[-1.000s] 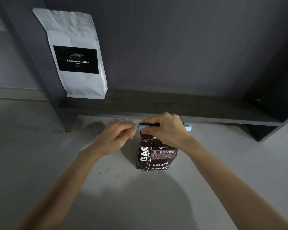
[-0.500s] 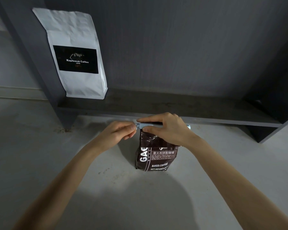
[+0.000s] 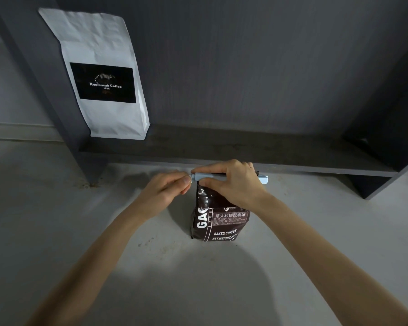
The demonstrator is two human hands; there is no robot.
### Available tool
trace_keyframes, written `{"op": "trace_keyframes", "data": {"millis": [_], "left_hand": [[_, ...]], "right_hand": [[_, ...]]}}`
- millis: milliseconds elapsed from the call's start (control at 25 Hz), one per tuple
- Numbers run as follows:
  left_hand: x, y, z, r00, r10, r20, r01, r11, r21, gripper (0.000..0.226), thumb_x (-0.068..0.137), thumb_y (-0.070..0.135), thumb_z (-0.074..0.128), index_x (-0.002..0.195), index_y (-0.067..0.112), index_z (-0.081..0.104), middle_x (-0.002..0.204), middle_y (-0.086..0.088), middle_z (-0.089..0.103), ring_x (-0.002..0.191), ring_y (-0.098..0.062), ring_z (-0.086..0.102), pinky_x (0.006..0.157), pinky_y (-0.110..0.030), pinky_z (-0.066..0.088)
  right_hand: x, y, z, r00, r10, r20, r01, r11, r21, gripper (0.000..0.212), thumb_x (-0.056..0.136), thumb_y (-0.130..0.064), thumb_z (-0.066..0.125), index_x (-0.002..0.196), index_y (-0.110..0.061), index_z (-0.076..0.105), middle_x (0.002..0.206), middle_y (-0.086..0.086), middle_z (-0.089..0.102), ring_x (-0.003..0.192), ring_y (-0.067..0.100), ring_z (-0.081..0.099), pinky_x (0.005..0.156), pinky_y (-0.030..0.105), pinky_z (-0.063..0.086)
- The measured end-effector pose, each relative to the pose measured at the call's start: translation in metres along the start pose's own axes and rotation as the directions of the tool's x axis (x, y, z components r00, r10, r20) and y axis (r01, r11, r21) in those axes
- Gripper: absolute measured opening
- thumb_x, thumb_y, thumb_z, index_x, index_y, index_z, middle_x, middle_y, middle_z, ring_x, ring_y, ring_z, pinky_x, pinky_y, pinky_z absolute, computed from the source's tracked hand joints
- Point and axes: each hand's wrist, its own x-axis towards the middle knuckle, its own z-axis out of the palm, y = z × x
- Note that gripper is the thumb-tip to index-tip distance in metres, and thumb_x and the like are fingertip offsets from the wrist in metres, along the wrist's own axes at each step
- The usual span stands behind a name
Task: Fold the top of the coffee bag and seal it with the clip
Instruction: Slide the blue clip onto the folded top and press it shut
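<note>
1. Two coffee bags in view. The brown bag (image 3: 218, 218) stands upright on the grey counter (image 3: 316, 243), just in front of the dark shelf (image 3: 233, 149). Its top is gathered under a pale blue clip (image 3: 204, 177) that lies level across it. Contents not visible.
2. The white bag (image 3: 99, 76) stands on the shelf at the far left, leaning against the upright. Top flat and closed; contents not visible.
3. My right hand (image 3: 233, 184) lies over the clip from above, fingers curled across the far side and thumb pressed beneath on the near side, pinching the clip and bag top together. The clip's right end (image 3: 263, 179) shows beyond my knuckles.
4. My left hand (image 3: 165, 191) sits just left of the bag, fingers drawn together, fingertips touching the clip's left end. Whether they grip it or only press against it, I cannot tell.
5. Both forearms are bare and clear of the counter.
</note>
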Motion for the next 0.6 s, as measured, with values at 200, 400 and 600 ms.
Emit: {"op": "trace_keyframes", "data": {"millis": [200,400,600], "left_hand": [[0.009,-0.002,-0.003,0.996,-0.03,0.085,0.042,0.987,-0.153,0.034,0.086,0.029,0.038,0.054,0.02,0.04,0.049,0.01,0.044,0.052,-0.002,0.037,0.056,-0.012,0.031],[0.008,-0.004,-0.001,0.995,-0.038,0.095,0.054,0.983,-0.176,0.034,0.086,0.027,0.036,0.053,0.02,0.04,0.048,0.011,0.044,0.052,-0.001,0.037,0.057,-0.01,0.032],[0.007,-0.005,0.0,0.995,-0.043,0.086,0.057,0.985,-0.165,0.035,0.086,0.029,0.036,0.051,0.026,0.042,0.05,0.009,0.046,0.053,-0.001,0.039,0.057,-0.01,0.032]], "right_hand": [[0.0,0.001,-0.009,0.993,-0.066,0.102,0.061,0.997,0.054,0.029,0.082,-0.03,0.057,0.11,-0.038,0.058,0.113,-0.005,0.068,0.102,0.013,0.058,0.1,0.046,0.04],[-0.001,0.004,-0.007,0.994,-0.074,0.08,0.072,0.997,0.028,0.027,0.082,-0.034,0.057,0.108,-0.04,0.058,0.113,-0.01,0.067,0.104,0.012,0.057,0.097,0.032,0.025],[0.0,0.003,-0.002,0.997,-0.076,0.029,0.077,0.996,-0.039,0.022,0.081,-0.041,0.056,0.102,-0.04,0.06,0.104,-0.012,0.068,0.098,0.011,0.056,0.087,0.031,0.017]]}}
